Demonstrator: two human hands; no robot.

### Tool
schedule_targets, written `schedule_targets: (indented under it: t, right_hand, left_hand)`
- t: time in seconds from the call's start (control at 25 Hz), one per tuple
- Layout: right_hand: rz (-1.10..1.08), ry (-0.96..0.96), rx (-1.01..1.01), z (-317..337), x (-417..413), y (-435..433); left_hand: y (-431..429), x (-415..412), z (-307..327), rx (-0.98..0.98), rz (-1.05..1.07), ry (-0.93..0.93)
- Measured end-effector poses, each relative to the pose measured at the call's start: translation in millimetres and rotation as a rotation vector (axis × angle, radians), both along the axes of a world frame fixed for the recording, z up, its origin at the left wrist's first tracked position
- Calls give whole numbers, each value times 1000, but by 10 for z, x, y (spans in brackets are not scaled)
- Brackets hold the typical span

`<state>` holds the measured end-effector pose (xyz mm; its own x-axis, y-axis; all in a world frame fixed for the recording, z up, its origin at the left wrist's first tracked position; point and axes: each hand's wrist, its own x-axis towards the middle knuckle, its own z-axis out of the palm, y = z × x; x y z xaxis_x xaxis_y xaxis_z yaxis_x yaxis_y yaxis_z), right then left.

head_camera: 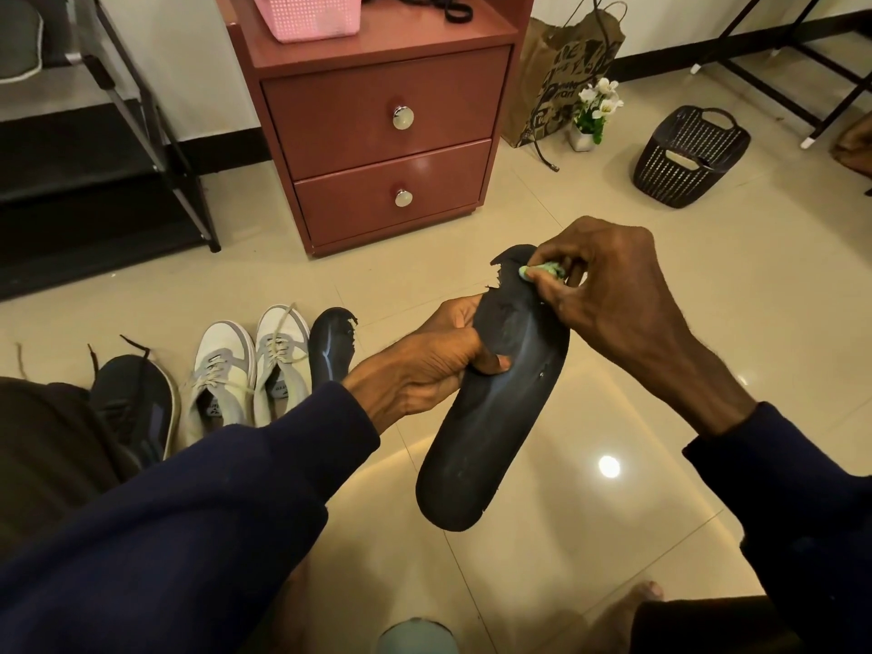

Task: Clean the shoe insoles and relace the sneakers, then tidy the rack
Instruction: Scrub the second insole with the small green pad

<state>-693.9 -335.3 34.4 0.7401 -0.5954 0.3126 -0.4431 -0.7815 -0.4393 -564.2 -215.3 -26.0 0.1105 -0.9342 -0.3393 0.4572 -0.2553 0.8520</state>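
Lettering in black covers the brown paper bag [557, 73] against the far wall, but folds break it up and no word reads clearly. Small printed tags sit inside the pair of white and grey sneakers [250, 370]; they are too small to make out.

The black insole [495, 431] is held in the air above the floor, in the middle of the view, heel end toward the camera and its ragged toe end away. The left hand [424, 365] grips it by its left edge, thumb on the upper face and fingers curled beneath. The right hand [608, 295] pinches a small green cloth [547, 270] between thumb and fingers and presses it on the toe end.

A second black insole [330, 346] lies on the floor just beside the white and grey pair, its tip chewed away too. Left of the pair stands a dark sneaker [132, 403] with loose laces, partly hidden by the left sleeve.

Behind stands a reddish two-drawer cabinet [382, 115] with round metal knobs; on top are a pink basket [306, 14] and black laces [453, 4]. A black metal shoe rack [118, 134] stands at far left. Right of the cabinet, beside the bag, are a small pot of white flowers [594, 110] and a black plastic basket [689, 158] lying on its side.

The floor [660, 370] is glossy cream tile reflecting a ceiling light; the walls are pale with a dark skirting.
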Motion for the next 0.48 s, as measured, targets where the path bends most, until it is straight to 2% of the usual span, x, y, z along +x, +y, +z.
schedule_targets:
  t: [0.08, 0.2, 0.24, 0.48]
  right_hand:
    - [50, 85, 63, 15, 6, 42]
    - [88, 362, 247, 104, -18, 20]
    - [88, 399, 258, 115, -29, 4]
    - [-65, 85, -22, 32, -21, -76]
  left_hand:
    - [11, 1, -6, 2, 3, -1]
    - [30, 2, -42, 0, 10, -13]
    - [23, 0, -47, 1, 15, -16]
    - [8, -46, 2, -16, 15, -9]
